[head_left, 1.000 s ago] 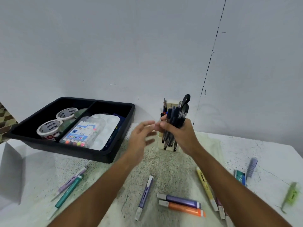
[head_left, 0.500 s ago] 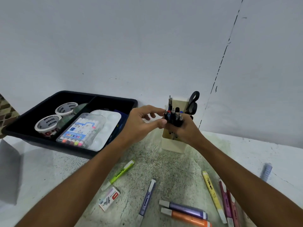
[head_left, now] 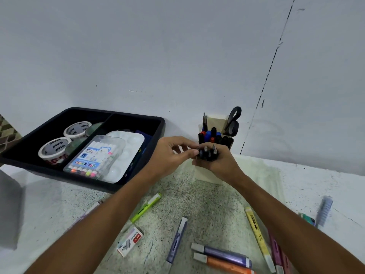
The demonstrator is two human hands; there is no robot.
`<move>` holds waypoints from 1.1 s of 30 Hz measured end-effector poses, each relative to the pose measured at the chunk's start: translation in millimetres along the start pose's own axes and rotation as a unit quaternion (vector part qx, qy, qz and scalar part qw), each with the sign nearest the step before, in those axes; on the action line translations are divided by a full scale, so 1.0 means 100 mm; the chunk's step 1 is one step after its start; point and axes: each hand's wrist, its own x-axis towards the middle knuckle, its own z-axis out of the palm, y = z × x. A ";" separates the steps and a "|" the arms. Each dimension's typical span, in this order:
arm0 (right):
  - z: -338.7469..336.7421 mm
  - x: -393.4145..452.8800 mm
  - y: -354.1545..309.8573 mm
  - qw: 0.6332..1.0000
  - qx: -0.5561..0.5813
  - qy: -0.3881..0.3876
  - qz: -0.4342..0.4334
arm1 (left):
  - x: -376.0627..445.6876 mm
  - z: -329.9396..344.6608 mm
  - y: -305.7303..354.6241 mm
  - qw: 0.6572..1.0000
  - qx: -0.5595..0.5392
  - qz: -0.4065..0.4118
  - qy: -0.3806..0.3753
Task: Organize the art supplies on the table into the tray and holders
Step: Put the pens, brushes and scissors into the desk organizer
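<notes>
My right hand (head_left: 219, 165) grips a bundle of dark pens (head_left: 207, 154), their tops sticking up, in front of the cream holder (head_left: 207, 175). The holder's back part has markers (head_left: 210, 135), thin brushes and black scissors (head_left: 234, 120) standing in it. My left hand (head_left: 171, 155) touches the tops of the bundle with its fingertips. The black tray (head_left: 138, 117) sits to the left with tape rolls (head_left: 54, 148), a color pen case (head_left: 92, 157) and a white palette (head_left: 128, 143) inside. Loose markers lie on the table: green (head_left: 146, 207), purple (head_left: 221, 255), orange (head_left: 223, 264), yellow (head_left: 257, 236).
A small staples box (head_left: 130, 241) and a lilac pen (head_left: 176, 240) lie near the front. Pink markers (head_left: 276, 252) and a bluish clip-like item (head_left: 324, 210) sit at the right. The wall stands right behind the tray and holder.
My right hand has carried the pen bundle from above the table down to the holder's front. My left hand closed in onto the pen tops. The view shifted.
</notes>
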 end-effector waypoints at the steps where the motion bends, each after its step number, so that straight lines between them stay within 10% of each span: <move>1: -0.01 -0.02 0.00 1.000 -0.003 0.009 -0.006 | -0.01 0.01 -0.02 1.000 0.003 -0.002 -0.001; 33: -0.20 -0.50 -0.15 0.960 -0.262 0.083 0.052 | 0.00 0.35 -0.22 0.992 0.063 -0.020 -0.106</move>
